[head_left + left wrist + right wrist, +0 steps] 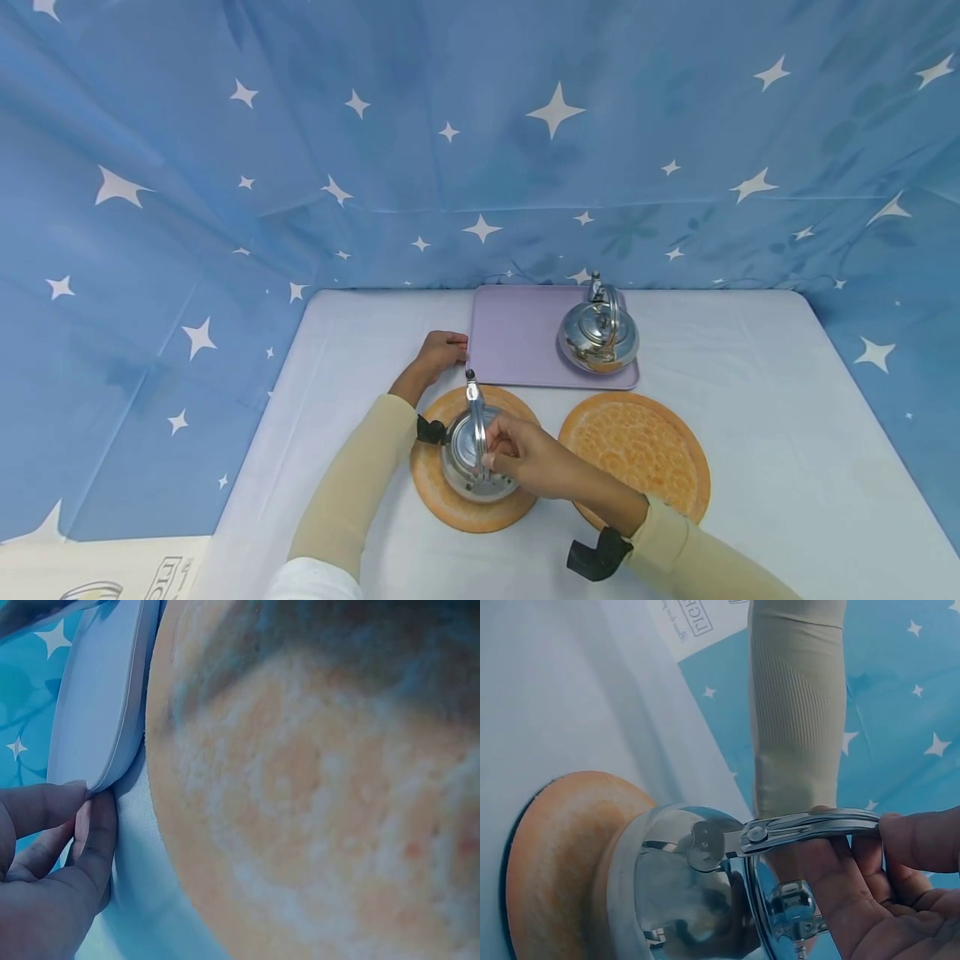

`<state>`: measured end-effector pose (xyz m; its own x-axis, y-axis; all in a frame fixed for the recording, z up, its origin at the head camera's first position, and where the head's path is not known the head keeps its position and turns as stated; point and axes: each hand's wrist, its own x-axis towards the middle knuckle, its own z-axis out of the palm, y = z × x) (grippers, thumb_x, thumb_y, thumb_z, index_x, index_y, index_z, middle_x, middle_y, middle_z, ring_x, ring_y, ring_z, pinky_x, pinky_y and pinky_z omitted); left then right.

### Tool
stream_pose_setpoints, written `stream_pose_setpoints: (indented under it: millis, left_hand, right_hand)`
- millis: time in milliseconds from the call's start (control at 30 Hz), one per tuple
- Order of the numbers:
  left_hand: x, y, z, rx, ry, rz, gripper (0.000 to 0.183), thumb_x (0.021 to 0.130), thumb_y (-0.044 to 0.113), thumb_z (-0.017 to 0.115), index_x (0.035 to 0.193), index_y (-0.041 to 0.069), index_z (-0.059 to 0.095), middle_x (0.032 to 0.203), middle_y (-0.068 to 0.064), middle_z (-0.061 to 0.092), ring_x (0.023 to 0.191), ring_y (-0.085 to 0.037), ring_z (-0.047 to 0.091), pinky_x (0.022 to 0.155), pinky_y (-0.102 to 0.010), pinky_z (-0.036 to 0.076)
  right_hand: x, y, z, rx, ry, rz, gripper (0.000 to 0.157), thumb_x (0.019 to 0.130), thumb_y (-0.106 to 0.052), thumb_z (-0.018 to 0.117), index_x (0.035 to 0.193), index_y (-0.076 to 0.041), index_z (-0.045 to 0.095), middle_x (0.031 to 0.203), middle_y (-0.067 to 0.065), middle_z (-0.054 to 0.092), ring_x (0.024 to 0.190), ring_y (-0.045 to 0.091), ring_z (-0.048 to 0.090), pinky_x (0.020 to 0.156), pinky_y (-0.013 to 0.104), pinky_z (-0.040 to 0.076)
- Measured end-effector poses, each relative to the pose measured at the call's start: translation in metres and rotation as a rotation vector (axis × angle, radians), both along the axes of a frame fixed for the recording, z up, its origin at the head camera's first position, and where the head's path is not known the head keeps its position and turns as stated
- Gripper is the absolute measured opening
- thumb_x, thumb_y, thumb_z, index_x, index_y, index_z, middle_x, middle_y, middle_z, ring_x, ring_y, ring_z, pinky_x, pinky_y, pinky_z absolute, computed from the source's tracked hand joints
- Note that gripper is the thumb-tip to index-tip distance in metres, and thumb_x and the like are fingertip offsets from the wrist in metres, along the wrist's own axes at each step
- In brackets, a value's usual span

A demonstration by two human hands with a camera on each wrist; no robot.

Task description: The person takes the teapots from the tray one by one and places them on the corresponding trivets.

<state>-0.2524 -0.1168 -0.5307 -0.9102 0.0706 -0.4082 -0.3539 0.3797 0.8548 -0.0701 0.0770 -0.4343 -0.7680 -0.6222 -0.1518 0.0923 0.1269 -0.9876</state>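
My left hand (441,352) pinches the left edge of a lilac tray (513,333); in the left wrist view the thumb and fingers meet at the tray's corner (101,772). With my right hand (528,454) I grip the raised handle of a shiny metal kettle (459,450). That kettle is upright over the left round orange mat (431,487); whether its base touches the mat I cannot tell. In the right wrist view, fingers and thumb close round the handle (817,825). A second metal kettle (588,346) stands on the tray's right part.
Another round mat (645,442), patterned like bread, lies to the right, partly under my right forearm. A white cloth (780,433) covers the table. Behind hangs a blue star-patterned curtain (405,183). A printed cream cloth (97,575) shows at the lower left.
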Motion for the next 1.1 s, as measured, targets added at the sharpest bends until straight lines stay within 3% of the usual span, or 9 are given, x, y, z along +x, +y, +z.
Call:
stream_pose_setpoints:
  millis: [400, 600, 767, 900, 1100]
  left_hand:
    - [0.0, 0.0, 0.0, -0.008, -0.008, -0.002, 0.032, 0.087, -0.007, 0.064, 0.119, -0.004, 0.063, 0.108, -0.014, 0.064, 0.097, -0.023, 0.062, 0.085, -0.031, 0.053]
    - [-0.001, 0.0, 0.0, -0.001, -0.015, -0.004, 0.033, 0.088, -0.006, 0.063, 0.121, -0.004, 0.062, 0.108, -0.014, 0.064, 0.098, -0.023, 0.062, 0.085, -0.03, 0.053]
    - [-0.001, -0.002, 0.001, 0.009, -0.019, -0.002, 0.035, 0.088, -0.006, 0.063, 0.123, -0.005, 0.061, 0.11, -0.015, 0.064, 0.1, -0.023, 0.062, 0.086, -0.031, 0.052]
    - [-0.001, -0.002, 0.0, 0.01, -0.02, -0.002, 0.035, 0.088, -0.006, 0.062, 0.122, -0.004, 0.061, 0.109, -0.014, 0.064, 0.099, -0.023, 0.062, 0.086, -0.031, 0.052]
    - [-0.001, -0.001, 0.0, 0.016, -0.015, -0.004, 0.034, 0.088, -0.007, 0.062, 0.122, -0.005, 0.061, 0.109, -0.015, 0.064, 0.099, -0.024, 0.062, 0.085, -0.031, 0.053]
  right_hand:
    - [0.007, -0.004, -0.006, 0.0, 0.01, 0.005, 0.007, 0.093, 0.004, 0.059, 0.097, 0.003, 0.053, 0.084, 0.012, 0.067, 0.08, 0.029, 0.064, 0.06, 0.02, 0.048]
    - [0.0, 0.007, -0.001, 0.042, 0.034, 0.008, 0.02, 0.095, -0.01, 0.062, 0.11, 0.003, 0.058, 0.096, 0.011, 0.067, 0.09, 0.029, 0.065, 0.072, 0.029, 0.054]
    - [-0.018, 0.032, 0.014, 0.034, 0.102, -0.154, 0.028, 0.098, -0.011, 0.057, 0.122, 0.003, 0.055, 0.116, 0.017, 0.061, 0.103, 0.034, 0.062, 0.086, 0.045, 0.053]
    - [-0.037, 0.055, 0.023, 0.068, 0.244, -0.328, 0.026, 0.098, -0.009, 0.058, 0.121, 0.003, 0.055, 0.117, 0.016, 0.061, 0.106, 0.028, 0.061, 0.089, 0.036, 0.052]
    - [-0.056, 0.086, 0.028, 0.145, 0.491, -0.492, 0.024, 0.099, -0.009, 0.056, 0.118, 0.005, 0.058, 0.114, 0.015, 0.062, 0.109, 0.026, 0.059, 0.089, 0.021, 0.049]
